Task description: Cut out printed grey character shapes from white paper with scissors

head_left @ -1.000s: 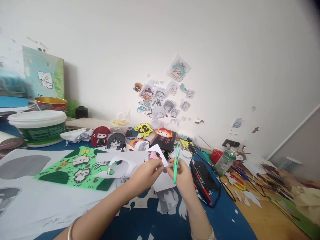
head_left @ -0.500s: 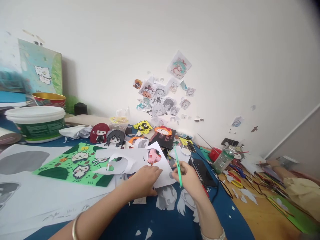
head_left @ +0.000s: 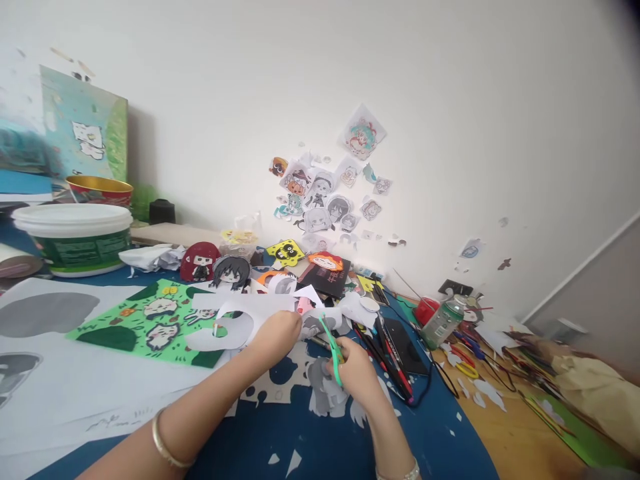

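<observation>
My left hand [head_left: 283, 335] is closed at the edge of a white paper sheet [head_left: 250, 308] with large cut-outs in it. In my right hand [head_left: 353, 365] are green scissors [head_left: 331, 343], their handle in the fingers and the tip pointing up and away, close to the paper. Beneath and in front of my hands, grey cut-out paper figures [head_left: 324, 390] lie on the blue table cover [head_left: 320, 447]. To the left of my left hand is a green drawing [head_left: 195, 357] with small animals on it.
A white-lidded tub [head_left: 75, 243] stands at the left. Pens [head_left: 393, 360], a clear bottle [head_left: 444, 320], a red container [head_left: 427, 311] and paper scraps [head_left: 493, 392] are on the right. Character cut-outs [head_left: 231, 272] stand at the back, and drawings [head_left: 363, 131] hang on the wall.
Both hands have moved left, the right with the scissors. The paper by the left hand has folded or turned, uncovering items beneath. Black and red pens now show. My left fingers have closed.
</observation>
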The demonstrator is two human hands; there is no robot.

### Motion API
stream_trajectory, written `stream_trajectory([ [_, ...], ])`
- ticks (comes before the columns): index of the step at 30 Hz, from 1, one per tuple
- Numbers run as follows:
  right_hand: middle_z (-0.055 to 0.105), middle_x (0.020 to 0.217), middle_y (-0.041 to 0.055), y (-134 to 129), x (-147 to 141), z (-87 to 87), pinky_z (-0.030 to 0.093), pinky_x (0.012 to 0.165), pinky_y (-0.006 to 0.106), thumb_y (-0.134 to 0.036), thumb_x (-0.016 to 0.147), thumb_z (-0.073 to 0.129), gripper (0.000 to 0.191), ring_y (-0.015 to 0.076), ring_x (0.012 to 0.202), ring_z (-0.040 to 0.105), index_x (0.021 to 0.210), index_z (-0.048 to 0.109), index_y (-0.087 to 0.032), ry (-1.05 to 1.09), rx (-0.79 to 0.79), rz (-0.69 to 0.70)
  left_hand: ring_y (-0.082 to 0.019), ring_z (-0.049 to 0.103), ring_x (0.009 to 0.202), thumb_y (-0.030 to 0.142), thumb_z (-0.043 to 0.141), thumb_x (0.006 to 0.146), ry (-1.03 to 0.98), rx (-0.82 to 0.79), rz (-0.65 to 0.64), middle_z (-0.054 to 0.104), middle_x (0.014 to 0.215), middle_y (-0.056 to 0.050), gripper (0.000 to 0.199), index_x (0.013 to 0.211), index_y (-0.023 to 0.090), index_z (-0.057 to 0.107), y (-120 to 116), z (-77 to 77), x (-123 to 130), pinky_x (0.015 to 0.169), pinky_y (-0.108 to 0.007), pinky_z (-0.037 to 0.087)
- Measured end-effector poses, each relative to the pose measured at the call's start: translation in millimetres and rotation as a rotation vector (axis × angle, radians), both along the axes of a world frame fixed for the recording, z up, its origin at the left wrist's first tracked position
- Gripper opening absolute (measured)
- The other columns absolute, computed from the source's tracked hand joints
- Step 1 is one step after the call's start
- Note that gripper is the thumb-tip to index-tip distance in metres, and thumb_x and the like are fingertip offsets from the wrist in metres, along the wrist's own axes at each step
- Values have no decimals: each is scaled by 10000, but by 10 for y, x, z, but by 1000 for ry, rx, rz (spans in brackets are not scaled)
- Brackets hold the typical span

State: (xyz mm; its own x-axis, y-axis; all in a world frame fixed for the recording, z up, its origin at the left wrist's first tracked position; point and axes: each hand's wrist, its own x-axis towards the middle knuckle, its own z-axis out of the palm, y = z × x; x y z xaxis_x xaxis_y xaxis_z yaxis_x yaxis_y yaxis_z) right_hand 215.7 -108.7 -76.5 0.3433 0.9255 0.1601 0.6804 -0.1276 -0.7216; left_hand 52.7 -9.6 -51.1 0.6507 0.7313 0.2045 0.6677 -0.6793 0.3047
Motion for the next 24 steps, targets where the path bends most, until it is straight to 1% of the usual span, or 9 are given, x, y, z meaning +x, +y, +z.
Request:
stream_trajectory([
  [3,584,588,-6,25,-28,-29,275,420,209,-155,591,550,240,146,478,483,807,622,-230,-96,-76,26,-228,595,672,175,268,856,-43,-26,26,635,708,-132,358,689,145,583,44,-7,-20,606,-300,421],
  [6,596,609,5,38,-46,-70,238,410,207,-144,583,563,241,151,481,480,789,634,-249,-177,-62,-15,-225,581,643,217,238,867,-74,-50,49,631,710,-134,389,683,148,575,60,-8,-29,554,-291,402],
  [9,605,611,15,44,-64,-103,212,412,213,-127,572,585,273,155,479,479,801,649,-264,-257,-46,-55,-219,576,637,224,254,859,-83,-63,49,631,703,-130,379,666,151,572,60,-7,-35,545,-285,392],
  [11,608,608,21,35,-69,-90,211,417,222,-141,589,591,268,166,486,487,819,645,-267,-303,-47,-74,-219,582,661,217,269,851,-86,-66,47,638,717,-130,364,662,152,573,59,-5,-38,560,-285,394],
  [13,623,635,28,15,-52,-47,233,425,229,-189,621,594,239,184,517,515,843,635,-268,-306,-49,-108,-223,588,683,223,273,849,-94,-71,52,648,735,-133,360,668,153,577,59,-2,-41,565,-285,394],
  [16,650,718,48,-18,25,27,308,461,247,-280,658,590,257,218,598,570,914,615,-257,-197,-31,-192,-226,594,694,239,263,851,-117,-79,63,659,759,-138,372,688,153,587,58,8,-44,558,-285,391],
  [18,657,759,60,-30,92,55,363,507,265,-317,663,589,295,231,645,591,946,600,-233,-78,37,-212,-231,596,703,248,265,849,-141,-81,67,664,774,-141,373,697,152,591,58,19,-48,557,-287,386],
  [21,659,764,64,-25,154,83,413,570,282,-332,641,617,304,231,683,603,908,575,-192,143,165,-160,-231,592,693,271,266,851,-185,-86,75,666,769,-130,374,695,159,587,53,52,-64,548,-287,373],
  [24,659,734,64,25,134,150,427,571,278,-358,614,665,345,228,690,608,876,548,-166,344,232,-133,-222,586,681,301,242,864,-233,-79,94,662,765,-112,390,709,170,575,30,112,-96,544,-282,366],
])
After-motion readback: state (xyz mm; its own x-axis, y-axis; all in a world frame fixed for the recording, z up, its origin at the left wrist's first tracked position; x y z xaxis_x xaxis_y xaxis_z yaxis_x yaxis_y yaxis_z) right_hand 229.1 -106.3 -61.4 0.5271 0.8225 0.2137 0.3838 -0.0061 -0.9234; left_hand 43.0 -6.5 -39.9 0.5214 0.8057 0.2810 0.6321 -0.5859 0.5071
